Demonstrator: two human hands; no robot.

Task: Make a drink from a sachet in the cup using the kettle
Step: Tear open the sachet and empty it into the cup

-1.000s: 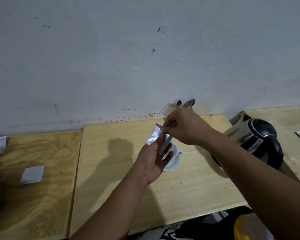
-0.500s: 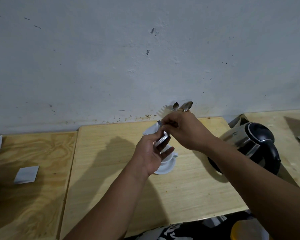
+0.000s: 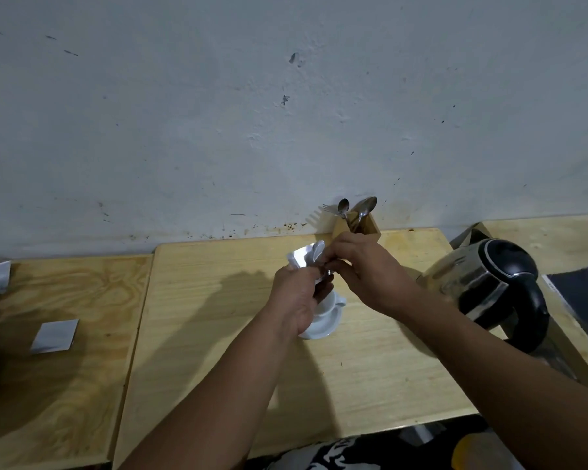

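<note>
Wooden table (image 3: 218, 334); hands (image 3: 297, 300) with sachet (image 3: 306, 256) hide cup (image 3: 333, 301).

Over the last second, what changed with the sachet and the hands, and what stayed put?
Both hands, left hand and right hand, still pinch the silver sachet above the cup; it has gone from flat to crumpled, seemingly being torn open. The cup on its saucer, kettle and cutlery holder have not moved on the table; only the camera shifted.
</note>
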